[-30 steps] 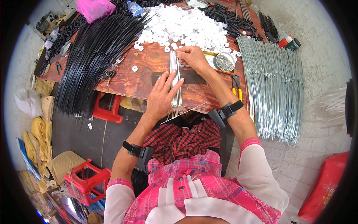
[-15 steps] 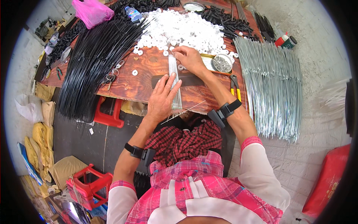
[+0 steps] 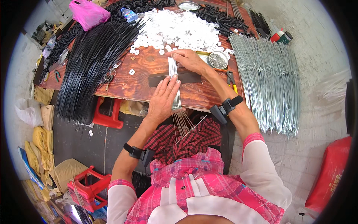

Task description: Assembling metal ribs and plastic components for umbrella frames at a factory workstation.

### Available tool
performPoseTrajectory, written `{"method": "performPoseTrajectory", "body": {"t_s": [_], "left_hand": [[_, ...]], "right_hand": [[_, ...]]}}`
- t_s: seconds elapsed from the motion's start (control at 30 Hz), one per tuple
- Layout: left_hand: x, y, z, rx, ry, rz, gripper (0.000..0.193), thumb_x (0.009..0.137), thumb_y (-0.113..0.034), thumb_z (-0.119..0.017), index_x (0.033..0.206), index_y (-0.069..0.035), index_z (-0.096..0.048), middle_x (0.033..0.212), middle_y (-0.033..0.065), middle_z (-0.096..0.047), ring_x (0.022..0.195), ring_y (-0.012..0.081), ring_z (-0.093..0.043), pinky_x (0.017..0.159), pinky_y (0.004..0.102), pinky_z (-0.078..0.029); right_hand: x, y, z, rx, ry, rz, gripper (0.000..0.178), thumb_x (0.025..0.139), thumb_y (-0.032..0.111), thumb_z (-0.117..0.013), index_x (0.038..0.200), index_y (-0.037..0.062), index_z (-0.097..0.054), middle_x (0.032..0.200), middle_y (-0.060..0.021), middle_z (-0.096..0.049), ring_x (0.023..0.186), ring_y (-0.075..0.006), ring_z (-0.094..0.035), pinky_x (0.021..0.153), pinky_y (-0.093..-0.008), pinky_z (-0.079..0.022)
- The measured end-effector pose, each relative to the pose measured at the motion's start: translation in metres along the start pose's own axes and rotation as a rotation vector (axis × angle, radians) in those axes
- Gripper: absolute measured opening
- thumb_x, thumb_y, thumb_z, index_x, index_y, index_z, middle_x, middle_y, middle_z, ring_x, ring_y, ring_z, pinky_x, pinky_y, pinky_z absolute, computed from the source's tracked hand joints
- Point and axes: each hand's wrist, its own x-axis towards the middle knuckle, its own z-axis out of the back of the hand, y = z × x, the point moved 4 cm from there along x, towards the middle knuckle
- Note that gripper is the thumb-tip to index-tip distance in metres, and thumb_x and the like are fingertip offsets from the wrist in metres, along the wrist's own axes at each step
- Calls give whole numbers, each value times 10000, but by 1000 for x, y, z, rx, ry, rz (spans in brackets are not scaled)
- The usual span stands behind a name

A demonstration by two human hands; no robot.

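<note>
— Silver-coloured thin metal rods [image 3: 172, 67] lie side by side in a narrow bundle on the reddish-brown wooden table [image 3: 143, 67], over a dark flat bar [image 3: 189, 77]. In the head view, what is different?

— The bundle sits a little nearer the person's body than a second ago. Its near ends, then close to the table edge, now reach well beyond it and fan out over the red-and-black checked cloth [image 3: 160, 136] on the lap, with one pale thin rod [image 3: 192, 128] slanting across them.

— And for the work?

— Probably the bundle has been drawn lengthwise; it looks orderly on the table and loose only below the edge.

— How do the hands stand?

— The left hand [image 3: 162, 100] lies flat on the rods, fingers straight and nearly together, apparently pressing rather than gripping. The right hand [image 3: 189, 61] is curled at the far ends; whether its thumb and forefinger pinch any rod cannot be told.

— Which way does the bundle point?

— Its long axis runs away from the person, roughly square to the table edge, far ends toward the heap of small white rings [image 3: 179, 31] and leaning slightly left.
</note>
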Motion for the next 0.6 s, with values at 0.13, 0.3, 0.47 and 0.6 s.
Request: {"method": "performPoseTrajectory", "body": {"t_s": [0.13, 0.3, 0.47, 0.6], "left_hand": [[0, 1, 1, -31, -2, -1, 1016, 702, -508, -793, 1497, -21, -389, 1568, 187, -364, 1432, 391, -350, 1173, 497, -308], [1, 3, 0, -38, 5, 5, 1009, 687, -498, -809, 1490, -35, -410, 1571, 177, -364, 1431, 387, -353, 1168, 491, -317], [2, 1, 1, -26, -9, 2, 969, 680, -493, -814, 1484, -97, -445, 1575, 165, -361, 1426, 391, -358, 1158, 488, -332], [4, -3, 1, -15, 5, -10, 884, 700, -485, -803, 1463, -165, -492, 1567, 160, -375, 1416, 403, -365, 1147, 485, -348]], "right_hand": [[-24, 9, 4, 22, -128, -19, 351, 992, 188, -516, 1258, 4, -651, 1075, -82, -698, 886, -145, -649, 806, -296, -538], [-50, 0, 9, -264, -342, 272, 314, 931, 115, -546, 1204, -11, -640, 1166, -176, -669, 1062, -311, -656, 926, -368, -512], [-44, -7, 8, -161, -287, 185, 354, 930, 87, -574, 1271, 12, -622, 1237, -124, -653, 982, -194, -660, 868, -311, -530], [-37, -2, 0, -119, -292, 155, 364, 895, 104, -610, 1250, 28, -638, 1161, -152, -679, 917, -225, -684, 831, -339, -538]]}}
